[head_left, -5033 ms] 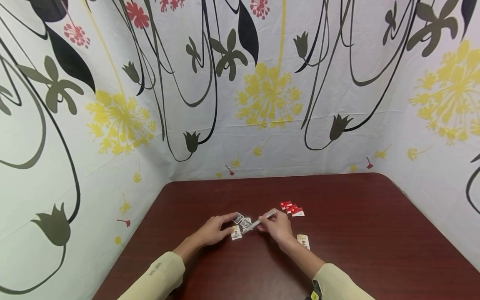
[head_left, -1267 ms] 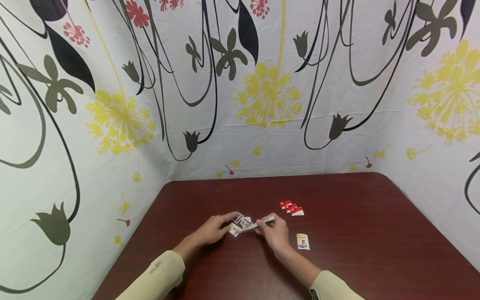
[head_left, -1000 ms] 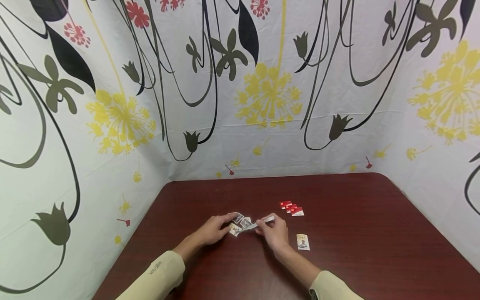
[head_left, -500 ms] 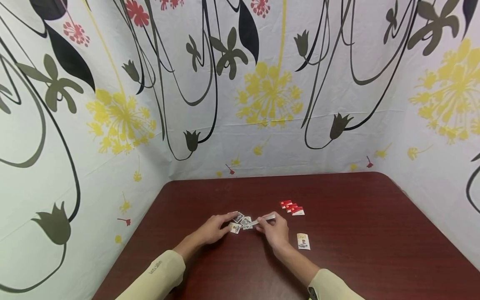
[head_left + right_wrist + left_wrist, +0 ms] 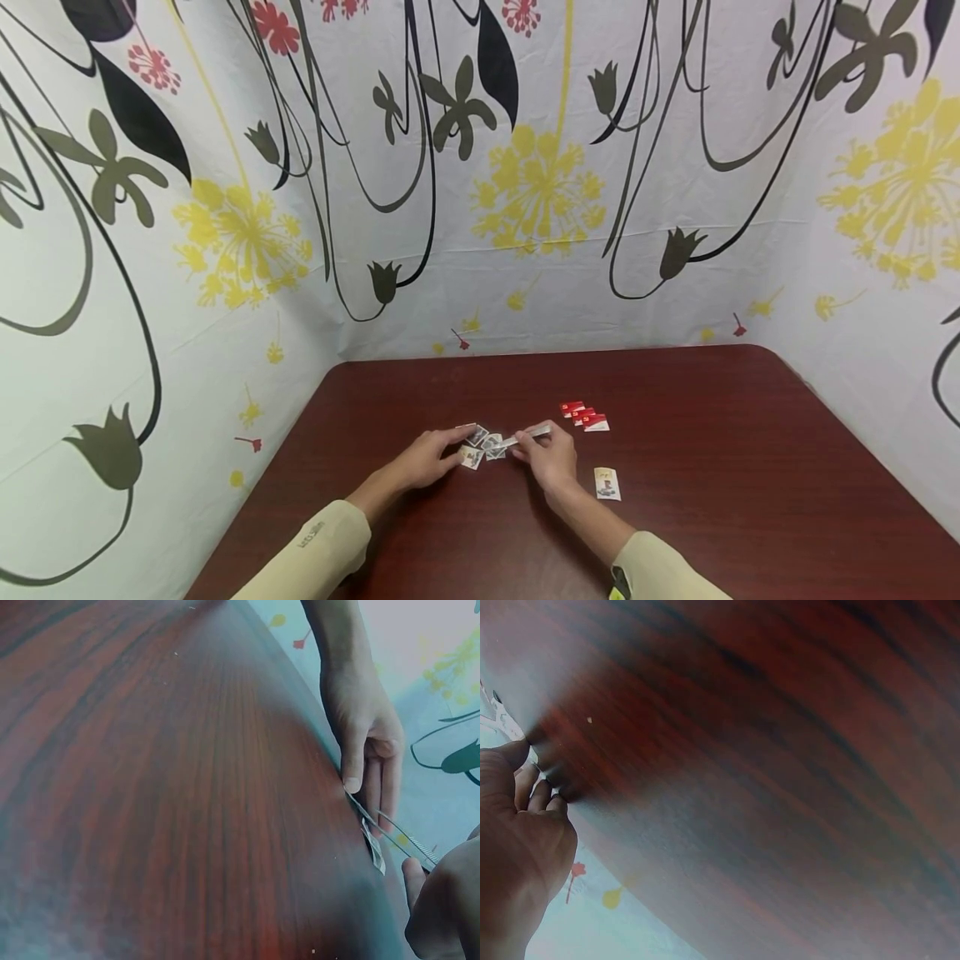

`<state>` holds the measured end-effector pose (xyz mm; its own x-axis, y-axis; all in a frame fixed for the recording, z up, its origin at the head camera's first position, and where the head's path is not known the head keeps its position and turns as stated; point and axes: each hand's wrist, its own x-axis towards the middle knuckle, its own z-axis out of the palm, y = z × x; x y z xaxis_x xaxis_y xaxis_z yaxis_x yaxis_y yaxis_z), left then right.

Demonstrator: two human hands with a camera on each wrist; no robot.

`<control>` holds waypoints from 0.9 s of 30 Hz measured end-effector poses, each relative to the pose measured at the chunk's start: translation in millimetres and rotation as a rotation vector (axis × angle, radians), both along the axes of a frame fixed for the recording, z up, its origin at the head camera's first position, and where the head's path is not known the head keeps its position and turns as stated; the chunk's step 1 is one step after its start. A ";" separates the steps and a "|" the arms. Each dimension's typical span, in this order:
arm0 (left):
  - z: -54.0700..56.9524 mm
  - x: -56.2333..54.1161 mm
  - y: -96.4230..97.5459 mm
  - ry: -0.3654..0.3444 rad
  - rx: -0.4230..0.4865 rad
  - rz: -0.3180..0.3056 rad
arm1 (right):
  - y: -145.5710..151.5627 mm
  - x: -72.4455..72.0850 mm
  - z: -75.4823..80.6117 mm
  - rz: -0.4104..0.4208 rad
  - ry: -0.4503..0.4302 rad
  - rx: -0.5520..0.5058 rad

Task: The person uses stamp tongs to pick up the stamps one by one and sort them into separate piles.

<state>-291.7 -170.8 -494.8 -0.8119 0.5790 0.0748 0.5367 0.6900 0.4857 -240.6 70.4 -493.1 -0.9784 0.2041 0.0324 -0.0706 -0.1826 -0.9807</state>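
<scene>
In the head view, my left hand [image 5: 426, 458] rests on the table with fingers extended. Its index fingertip lies on a grey-printed stamp [image 5: 477, 434], and its thumb touches the edge of a cream stamp [image 5: 471, 457]. Between the hands, another grey-printed stamp [image 5: 492, 447] overlaps these. My right hand [image 5: 553, 463] pinches metal tweezers [image 5: 542, 432], whose tips point left over the middle stamp. From the right wrist, the two tweezer arms with a ridged grip [image 5: 430, 856] show, reaching toward the left hand's thumb. The left wrist view shows mostly the back of that hand [image 5: 525, 832].
Several red-and-white stamps [image 5: 584, 417] lie in an overlapping diagonal row beyond the right hand. A single cream stamp [image 5: 607, 483] lies right of the right wrist. Patterned fabric [image 5: 465, 275] hangs around the dark red wooden table [image 5: 712, 450].
Over five seconds the cream stamp by the left thumb has moved slightly up toward the others. The tweezer tips have shifted up from its edge to the middle stamp. The left hand barely moves.
</scene>
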 end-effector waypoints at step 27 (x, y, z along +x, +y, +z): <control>-2.3 -0.6 -0.6 -0.012 0.006 0.021 | 6.8 -3.6 -2.5 0.013 0.002 0.080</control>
<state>-292.4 -171.4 -497.1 -0.8248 0.5613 0.0683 0.5161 0.6980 0.4964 -244.2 77.2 -495.6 -0.9809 0.1877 0.0506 -0.0711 -0.1043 -0.9920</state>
